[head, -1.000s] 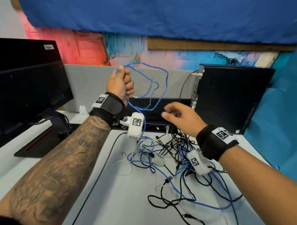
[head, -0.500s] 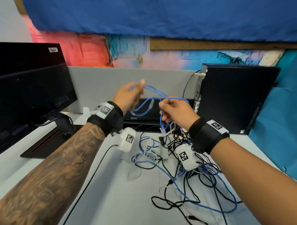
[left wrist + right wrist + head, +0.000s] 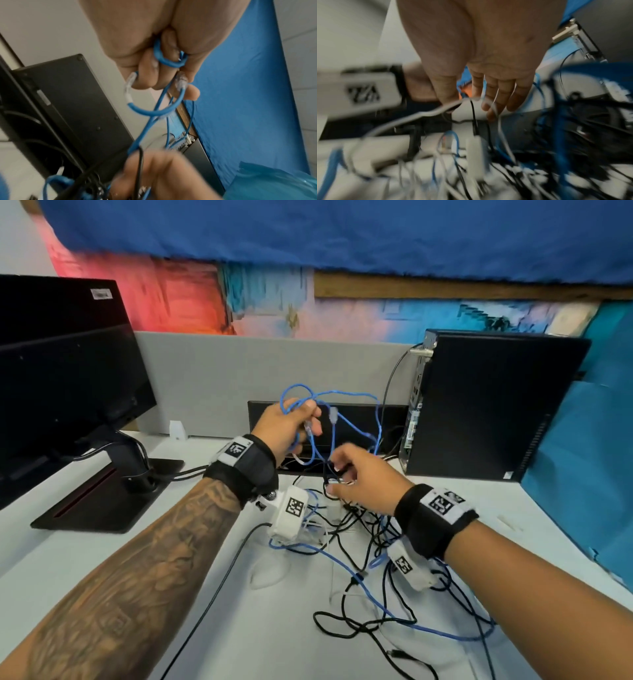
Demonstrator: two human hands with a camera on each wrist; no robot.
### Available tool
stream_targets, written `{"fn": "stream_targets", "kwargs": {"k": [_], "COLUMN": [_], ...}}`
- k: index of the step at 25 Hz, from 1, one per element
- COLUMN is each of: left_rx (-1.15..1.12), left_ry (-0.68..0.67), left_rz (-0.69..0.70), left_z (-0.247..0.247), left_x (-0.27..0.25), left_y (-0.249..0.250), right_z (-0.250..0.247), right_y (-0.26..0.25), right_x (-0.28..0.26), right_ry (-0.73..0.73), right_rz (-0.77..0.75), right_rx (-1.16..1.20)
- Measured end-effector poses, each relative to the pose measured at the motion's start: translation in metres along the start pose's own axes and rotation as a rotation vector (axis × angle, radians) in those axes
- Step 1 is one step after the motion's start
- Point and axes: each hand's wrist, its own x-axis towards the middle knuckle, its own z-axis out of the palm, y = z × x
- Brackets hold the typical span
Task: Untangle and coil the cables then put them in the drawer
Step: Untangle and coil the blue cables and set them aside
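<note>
My left hand [image 3: 291, 426] is raised over the back of the desk and grips several loops of a blue network cable [image 3: 346, 395]. In the left wrist view the blue cable [image 3: 150, 112] curls through my left hand [image 3: 154, 70], with a clear plug [image 3: 181, 81] at the fingertips. From there the blue cable runs down into a tangle of black, blue and white cables [image 3: 370, 542] on the white desk [image 3: 102, 542]. My right hand [image 3: 342, 477] is lower, at the top of the tangle, and pinches a thin black cable [image 3: 473, 115] between thumb and fingers. The right wrist view is blurred.
A black monitor [image 3: 61, 378] on a flat stand [image 3: 99, 501] fills the left. A black computer tower [image 3: 489, 405] stands at the right, a grey partition [image 3: 222, 378] behind. Blue cloth [image 3: 582, 474] hangs at the right edge. One black cable [image 3: 219, 587] trails toward the front.
My left hand came down from its raised position with the blue loops. My right hand let go of the blue cable and dropped onto the tangle, taking the black cable.
</note>
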Motion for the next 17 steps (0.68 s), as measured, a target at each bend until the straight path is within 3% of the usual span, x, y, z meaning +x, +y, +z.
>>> {"fn": "stream_targets", "kwargs": {"k": [3,7,11,14,17], "left_rx": [-0.024,-0.042,-0.042,0.171,0.264], "left_ry": [-0.011,0.053,0.047,0.002,-0.052], "left_rz": [-0.009,0.054,0.062,0.051,0.029], "left_z": [-0.009,-0.016,-0.022,-0.016,-0.001], "left_x": [0.0,0.002,0.005,0.005,0.0], "left_y": [0.009,0.019,0.027,0.019,0.01], "right_z": [0.003,-0.012,-0.032,-0.046,-0.054], "right_y": [0.018,0.029,0.025,0.007,-0.01], "right_x": [-0.011,-0.01,-0.013,-0.005,0.003], "right_ry": [-0.142,-0.139,-0.009,0.145,0.148], "right_rz": [0.084,0.255,0.189,0.135,0.081], "right_rx": [-0.204,-0.046,0.283,0.607,0.638]}}
